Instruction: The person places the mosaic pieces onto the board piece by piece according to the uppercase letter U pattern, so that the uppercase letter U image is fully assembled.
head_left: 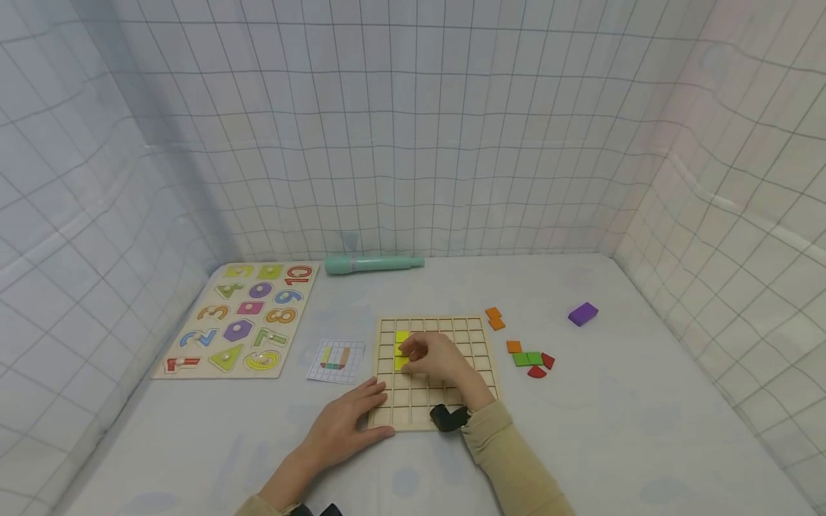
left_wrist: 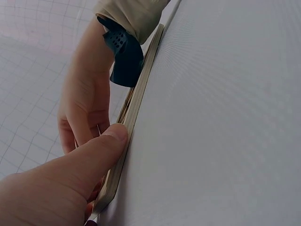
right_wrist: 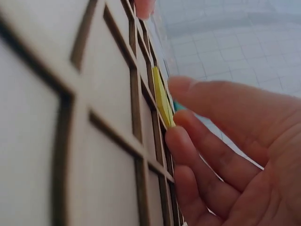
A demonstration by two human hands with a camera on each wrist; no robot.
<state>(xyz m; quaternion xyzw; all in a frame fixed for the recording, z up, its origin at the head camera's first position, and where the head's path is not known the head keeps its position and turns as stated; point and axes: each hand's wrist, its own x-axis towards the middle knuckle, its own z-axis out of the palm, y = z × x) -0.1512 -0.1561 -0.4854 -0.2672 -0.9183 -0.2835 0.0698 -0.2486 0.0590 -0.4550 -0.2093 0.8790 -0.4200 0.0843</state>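
A wooden grid board [head_left: 411, 416] lies on the table, with yellow square tiles [head_left: 402, 336] in a column near its upper left. My right hand [head_left: 439, 357] is over the board, and its thumb and fingertips pinch a yellow tile [right_wrist: 162, 101] low against the grid. Part of that column is hidden behind the fingers. At the board's near left corner rests my left hand [head_left: 338, 426], fingers extended along the left side. Its thumb [left_wrist: 115, 136] touches the board's near edge.
Left of the board lies a pattern card [head_left: 335, 360], then a number-and-shape puzzle [head_left: 248, 330]. Orange tiles [head_left: 493, 314], green tiles [head_left: 521, 360] and red pieces [head_left: 537, 372] are scattered on the right, a purple block [head_left: 584, 314] beyond. A teal stick [head_left: 374, 264] lies by the back wall.
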